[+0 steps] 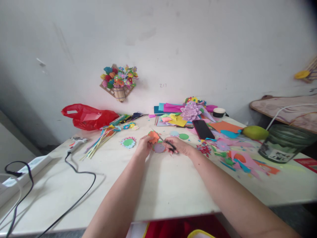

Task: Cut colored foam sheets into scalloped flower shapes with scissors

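My left hand (144, 146) is closed on the edge of an orange scalloped foam piece (154, 137). In my right hand (178, 145) are black-handled scissors (170, 145), their blades pointing up and left against the orange piece. Below the hands on the table lies a purple disc with a coloured scalloped rim (159, 148). A green disc on a pale scalloped piece (128, 142) lies left of my left hand. Just beyond my right hand are a light blue disc (174, 133) and a green disc (184, 136).
A glue gun (78, 144) with its black cord and a power strip (32, 170) are at left. Behind are thin sticks (99, 145) and a red bag (90, 117). At right lie a phone (203, 129), foam scraps (244, 162) and a glass jar (284, 143).
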{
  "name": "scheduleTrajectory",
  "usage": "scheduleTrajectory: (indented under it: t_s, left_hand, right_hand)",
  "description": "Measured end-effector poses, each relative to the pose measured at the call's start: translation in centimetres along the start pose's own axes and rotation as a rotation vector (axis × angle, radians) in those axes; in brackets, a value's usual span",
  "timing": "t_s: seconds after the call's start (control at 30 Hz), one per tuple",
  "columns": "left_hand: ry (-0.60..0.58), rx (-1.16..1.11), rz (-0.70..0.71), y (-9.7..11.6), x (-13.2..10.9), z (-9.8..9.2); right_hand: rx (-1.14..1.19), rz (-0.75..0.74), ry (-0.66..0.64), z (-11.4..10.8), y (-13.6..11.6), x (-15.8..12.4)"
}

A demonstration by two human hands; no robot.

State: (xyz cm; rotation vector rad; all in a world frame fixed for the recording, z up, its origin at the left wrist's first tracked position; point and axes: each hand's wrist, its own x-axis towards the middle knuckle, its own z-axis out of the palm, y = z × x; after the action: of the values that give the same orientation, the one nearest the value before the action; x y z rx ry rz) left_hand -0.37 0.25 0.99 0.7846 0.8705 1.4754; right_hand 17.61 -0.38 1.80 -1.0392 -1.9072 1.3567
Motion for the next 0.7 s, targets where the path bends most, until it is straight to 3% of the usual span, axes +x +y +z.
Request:
scheduleTrajectory:
  t_s: [0.7]
  left_hand:
    - [-0.022, 0.029, -0.013, 0.3, -0.2, 0.1]
  right_hand:
    - [0.019, -0.024, 0.000, -0.2, 1.1, 0.5]
